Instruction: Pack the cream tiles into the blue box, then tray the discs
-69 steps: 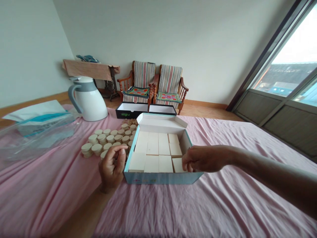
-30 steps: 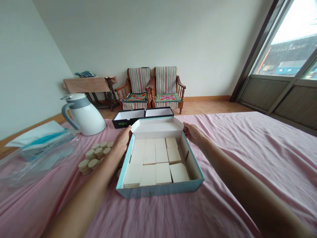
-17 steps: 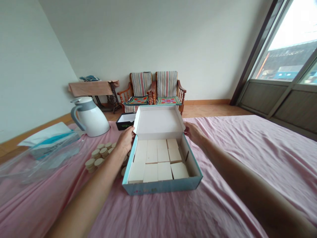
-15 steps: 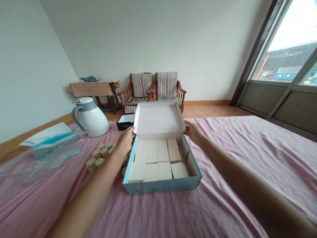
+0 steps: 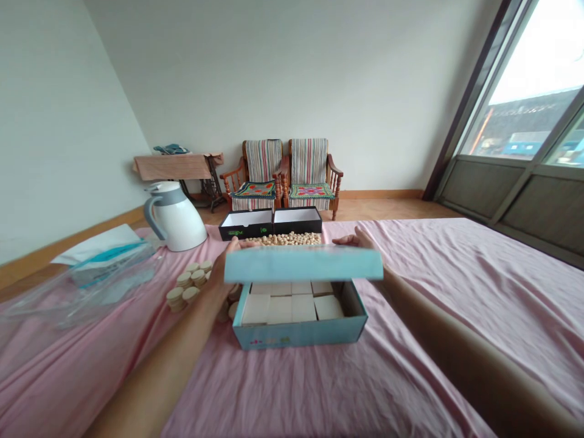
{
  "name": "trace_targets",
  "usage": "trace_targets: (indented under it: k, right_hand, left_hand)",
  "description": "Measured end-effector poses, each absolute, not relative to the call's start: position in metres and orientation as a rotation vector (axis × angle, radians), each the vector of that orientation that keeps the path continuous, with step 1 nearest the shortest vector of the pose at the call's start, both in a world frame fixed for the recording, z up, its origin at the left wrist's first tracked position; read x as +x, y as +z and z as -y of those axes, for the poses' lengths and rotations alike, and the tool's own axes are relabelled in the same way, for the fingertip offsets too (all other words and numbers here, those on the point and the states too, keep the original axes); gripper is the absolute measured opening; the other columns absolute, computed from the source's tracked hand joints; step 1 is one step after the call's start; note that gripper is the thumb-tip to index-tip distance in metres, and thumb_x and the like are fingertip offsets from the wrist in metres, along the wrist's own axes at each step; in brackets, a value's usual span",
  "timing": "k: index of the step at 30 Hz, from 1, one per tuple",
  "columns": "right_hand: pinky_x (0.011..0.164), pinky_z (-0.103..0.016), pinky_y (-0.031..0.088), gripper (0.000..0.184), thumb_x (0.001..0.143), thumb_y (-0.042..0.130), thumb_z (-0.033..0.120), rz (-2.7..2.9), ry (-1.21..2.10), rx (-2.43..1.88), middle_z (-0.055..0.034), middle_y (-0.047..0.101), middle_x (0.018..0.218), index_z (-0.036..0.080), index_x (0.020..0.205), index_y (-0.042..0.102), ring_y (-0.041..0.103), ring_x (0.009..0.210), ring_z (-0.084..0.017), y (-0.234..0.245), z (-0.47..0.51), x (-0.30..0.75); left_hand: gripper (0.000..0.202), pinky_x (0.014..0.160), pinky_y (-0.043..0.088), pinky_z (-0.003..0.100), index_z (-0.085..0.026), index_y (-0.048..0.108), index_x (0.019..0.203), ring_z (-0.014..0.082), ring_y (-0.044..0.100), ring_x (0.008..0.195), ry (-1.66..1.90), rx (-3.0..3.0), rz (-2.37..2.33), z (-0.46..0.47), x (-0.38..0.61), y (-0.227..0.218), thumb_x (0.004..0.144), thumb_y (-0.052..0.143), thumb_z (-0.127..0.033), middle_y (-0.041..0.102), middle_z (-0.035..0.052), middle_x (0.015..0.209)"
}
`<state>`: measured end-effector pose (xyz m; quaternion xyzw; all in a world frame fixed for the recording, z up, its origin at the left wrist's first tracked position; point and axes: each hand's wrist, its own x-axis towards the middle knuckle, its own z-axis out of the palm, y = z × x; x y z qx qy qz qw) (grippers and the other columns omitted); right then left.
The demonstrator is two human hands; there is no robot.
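A light blue cardboard box [image 5: 298,336] lies in front of me, its hinged lid [image 5: 303,265] tilted forward and partly down. Under the lid, several pale rectangular wooden pieces [image 5: 280,309] fill most of the box, lying flat in rows. My left hand [image 5: 228,258] is at the lid's left side, fingers stretched inward behind it. On the other side, my right hand [image 5: 359,239] has its fingers stretched out and apart behind the lid's right end. The lid hides part of both hands, so exact contact cannot be made out.
Stacks of round wooden discs [image 5: 184,281] stand left of the box. Behind it are small wooden pieces [image 5: 292,239] and two black boxes [image 5: 246,224] with white insides. A white-grey jug [image 5: 180,222] and clear plastic packaging [image 5: 104,267] rest on the pink cloth [image 5: 438,274].
The lid has swung from upright forward and down over the box. My hands have moved with it, their fingers now straightened. The black boxes and small wooden pieces behind have come into view.
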<state>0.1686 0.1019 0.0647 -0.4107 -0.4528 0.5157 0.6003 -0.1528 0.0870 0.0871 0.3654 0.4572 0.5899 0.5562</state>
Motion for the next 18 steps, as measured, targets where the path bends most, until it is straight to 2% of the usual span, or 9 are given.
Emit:
trace_targets:
  k: [2, 5, 8, 13, 18]
  right_hand:
    - [0.084, -0.035, 0.042, 0.039, 0.074, 0.055, 0.055, 1.144, 1.183, -0.969, -0.0069, 0.071, 0.089, 0.018, 0.072, 0.065, 0.061, 0.095, -0.023, 0.062, -0.094, 0.169]
    - [0.087, -0.036, 0.044, 0.031, 0.069, 0.067, 0.044, 1.277, 1.091, -0.995, -0.0074, 0.069, 0.096, 0.017, 0.083, 0.066, 0.060, 0.099, -0.023, 0.060, -0.084, 0.168]
    - [0.083, -0.039, 0.048, 0.041, 0.060, 0.075, 0.036, 1.328, 1.029, -1.039, -0.0090, 0.066, 0.104, 0.018, 0.095, 0.063, 0.059, 0.103, -0.026, 0.056, -0.079, 0.167]
    - [0.080, -0.041, 0.052, 0.046, 0.065, 0.072, 0.045, 1.347, 1.002, -1.075, -0.0107, 0.064, 0.110, 0.018, 0.101, 0.061, 0.060, 0.102, -0.026, 0.038, -0.080, 0.167]
    - [0.076, -0.040, 0.054, 0.048, 0.070, 0.068, 0.050, 1.348, 0.975, -1.072, -0.0113, 0.066, 0.109, 0.020, 0.107, 0.062, 0.064, 0.093, -0.025, 0.028, -0.079, 0.166]
  left_hand:
    - [0.033, 0.060, 0.052, 0.029, -0.013, 0.063, 0.079, 0.0193, 0.067, 0.064, 1.364, 0.941, -1.100, -0.080, -0.154, 0.083, 0.082, 0.053, -0.045, 0.070, 0.0068, 0.073]
    - [0.035, 0.068, 0.053, 0.029, -0.014, 0.065, 0.093, 0.0207, 0.068, 0.077, 1.360, 1.070, -1.141, -0.068, -0.153, 0.079, 0.070, 0.070, -0.040, 0.072, 0.0064, 0.089]
    - [0.050, 0.081, 0.052, 0.031, -0.017, 0.064, 0.107, 0.0242, 0.066, 0.096, 1.353, 1.193, -1.192, -0.061, -0.152, 0.077, 0.062, 0.078, -0.035, 0.070, 0.0088, 0.107]
    - [0.057, 0.098, 0.045, 0.036, -0.018, 0.063, 0.113, 0.0288, 0.055, 0.118, 1.364, 1.354, -1.279, -0.060, -0.154, 0.074, 0.065, 0.074, -0.045, 0.063, 0.0114, 0.122]
    - [0.065, 0.102, 0.042, 0.040, -0.014, 0.062, 0.115, 0.0310, 0.054, 0.119, 1.359, 1.475, -1.368, -0.058, -0.156, 0.070, 0.065, 0.070, -0.054, 0.059, 0.0134, 0.128]
